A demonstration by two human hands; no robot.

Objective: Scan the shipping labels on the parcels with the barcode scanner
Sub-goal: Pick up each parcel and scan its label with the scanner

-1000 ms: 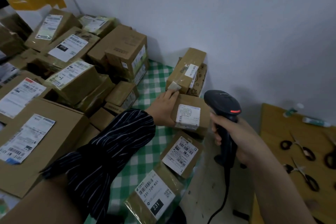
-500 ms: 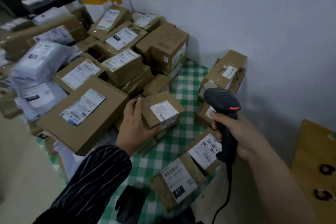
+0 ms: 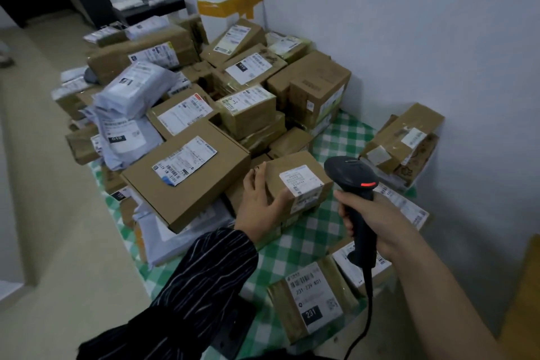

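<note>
The small brown cardboard parcel (image 3: pixel 295 184) with a white shipping label (image 3: pixel 301 183) on its top face is sitting at the near edge of the pile, resting on other boxes above the green-and-white checked cloth (image 3: pixel 295 251); the left hand (image 3: pixel 260 210), coming out of a dark striped sleeve (image 3: pixel 201 278), is gripping the parcel's left end, its fingers (image 3: pixel 257 177) curling over the far edge while the thumb is pressing the near corner beside the label; the right hand (image 3: pixel 371 222) is wrapping closed around the handle of the black handheld barcode scanner (image 3: pixel 352 181), whose head, showing a red light strip, is hovering just right of the parcel and partly covering its right end; a black cable (image 3: pixel 366 310) is hanging down from the handle; a large flat brown box (image 3: pixel 187 172) with a white label is lying just left of the held parcel; grey plastic mailer bags (image 3: pixel 131 90) are piling up further left; a brown padded parcel marked 231 (image 3: pixel 309 298) is lying on the cloth near the bottom, below the scanner; two stacked brown boxes (image 3: pixel 406 140) are leaning against the white wall (image 3: pixel 409 38) at right.
</note>
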